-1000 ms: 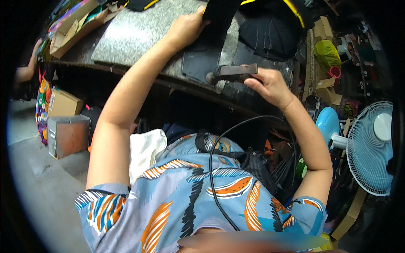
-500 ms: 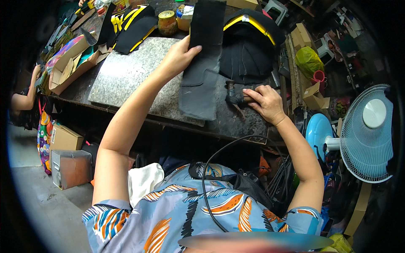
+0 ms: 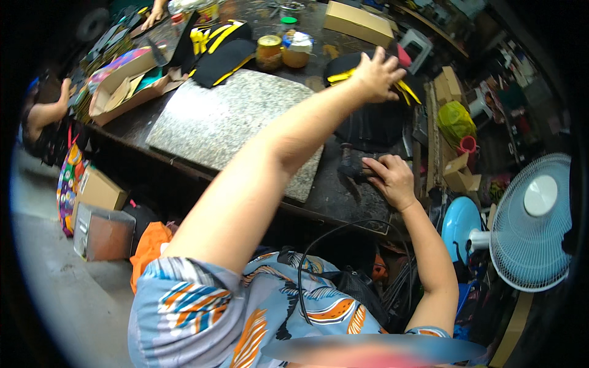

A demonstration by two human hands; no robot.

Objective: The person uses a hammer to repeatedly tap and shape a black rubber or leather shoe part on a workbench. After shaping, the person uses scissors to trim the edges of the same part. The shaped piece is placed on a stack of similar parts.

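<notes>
Reaching out across the desk [image 3: 343, 196], the left hand [image 3: 375, 75] has fingers spread apart, palm down on a black & yellow fabric piece [image 3: 362, 70] near the far right part of the desk. Hand lies flat on it, not clamped round it. Under & below that piece sits dark cloth [image 3: 371, 126], stacked toward the right edge.

Right hand [image 3: 392, 178] is near the front right edge of the desk, fingers curled together on a dark tool [image 3: 353, 167] w/ a blocky head; can't tell exactly what kind of tool, the handle is hidden by the fingers.

A grey speckled stone slab [image 3: 230, 126] takes up the middle of the desk, its front corner just beside the tool. Past the slab's far edge: more black & yellow pieces [image 3: 221, 49], a jar w/ yellowish contents [image 3: 269, 52] & a second tub [image 3: 296, 50] next to it. An open cardboard box [image 3: 123, 86] w/ colourful scraps is at the far left corner, a flat brown box [image 3: 357, 23] along the far edge.

Another person's hand [image 3: 63, 92] shows at the left edge of the desk, well apart from both hands. A white & blue fan [image 3: 532, 224] stands off the desk's right side. A black cable [image 3: 319, 245] loops over the patterned shirt [image 3: 245, 313] at the front.
</notes>
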